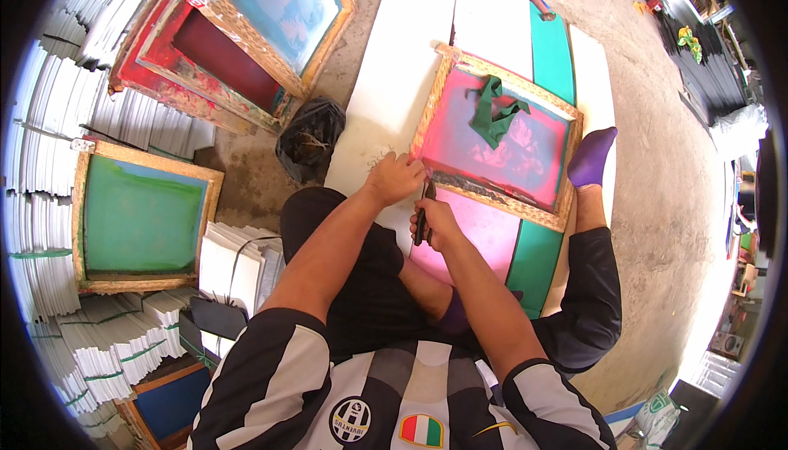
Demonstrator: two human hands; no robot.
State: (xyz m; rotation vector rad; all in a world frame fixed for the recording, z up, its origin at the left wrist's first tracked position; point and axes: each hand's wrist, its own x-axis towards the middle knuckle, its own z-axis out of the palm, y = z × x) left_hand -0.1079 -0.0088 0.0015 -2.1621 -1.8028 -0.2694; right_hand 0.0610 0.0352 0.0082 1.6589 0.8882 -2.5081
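A wooden screen-printing frame (501, 134) with pink-stained mesh lies before me on pale boards. My left hand (397, 177) is closed at the frame's near left corner, its fingertips pinched together; what they hold is too small to make out. Just right of it, my right hand (437, 224) is wrapped round black-handled pliers (423, 218), their jaws pointing up at that same corner. A crumpled dark green cloth (494, 115) rests on the mesh. Small dark scraps (380, 157) lie on the white board beside my left hand.
My purple-socked foot (593, 157) touches the frame's right side. A black plastic bag (310, 140) sits on the floor to the left. More screen frames (283, 6) lean at the upper left, with a green-meshed frame (148, 216) below and stacked white sheets (37, 163) behind.
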